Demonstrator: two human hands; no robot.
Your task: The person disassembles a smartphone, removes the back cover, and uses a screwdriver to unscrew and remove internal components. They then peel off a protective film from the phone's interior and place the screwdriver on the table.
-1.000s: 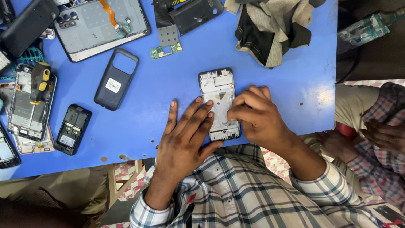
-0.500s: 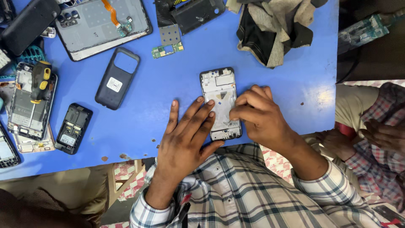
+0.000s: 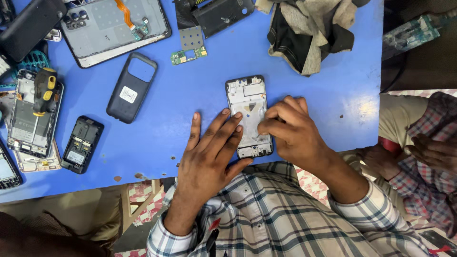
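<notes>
An opened phone frame [image 3: 246, 100], white inside with a dark rim, lies face down on the blue table [image 3: 190, 95] near its front edge. My left hand [image 3: 209, 157] lies flat with spread fingers, its fingertips pressing the frame's left side. My right hand [image 3: 290, 131] curls over the frame's right half, fingertips pinched down on its middle; whether it holds a small part is hidden.
A dark phone case [image 3: 130, 88], a small black phone back [image 3: 82, 144], an opened phone with a yellow-black tool [image 3: 35, 114], a large grey back cover [image 3: 114, 26], a green circuit board [image 3: 188, 52] and crumpled cloth [image 3: 309, 33] lie around. Another person's hands [image 3: 428, 152] rest at right.
Both hands stay on the phone frame; the view has drifted slightly, and the right fingertips have shifted a little over the frame's middle.
</notes>
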